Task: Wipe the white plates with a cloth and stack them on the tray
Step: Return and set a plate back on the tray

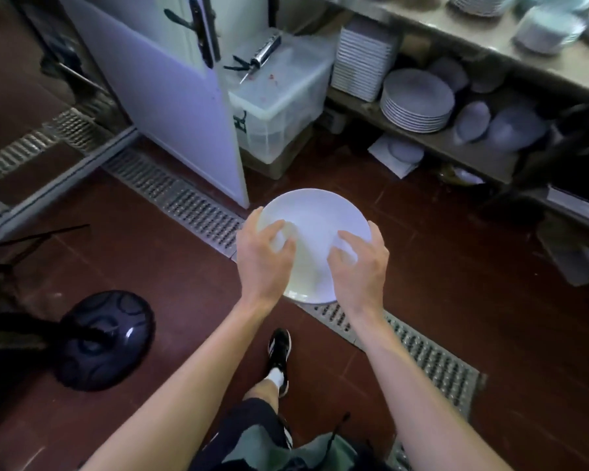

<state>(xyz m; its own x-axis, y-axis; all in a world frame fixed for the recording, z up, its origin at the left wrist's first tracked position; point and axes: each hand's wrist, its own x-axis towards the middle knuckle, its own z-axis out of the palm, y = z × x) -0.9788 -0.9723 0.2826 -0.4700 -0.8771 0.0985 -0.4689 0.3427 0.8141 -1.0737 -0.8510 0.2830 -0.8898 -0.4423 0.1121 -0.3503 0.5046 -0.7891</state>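
1. The person stands on a red tiled floor and holds one white plate in the air in front of the body, above a metal drain grate.
2. The left hand holds the left edge of the plate. Its fingers curl over the rim onto the upper face.
3. The right hand holds the right edge in the same way, with its fingers bent onto the plate face and the thumb at the rim.
4. The plate is round, so it has no long axis. It lies between the two hands, tilted a little toward the camera, and both hands are equally near to it.
5. No cloth is visible in either hand, and I cannot see a tray in this view.
6. I judge that the plate is now carried, either to be wiped or to be stacked. The tray must lie outside the picture.
7. On the right, a low shelf carries a stack of plates, well apart from the hands.
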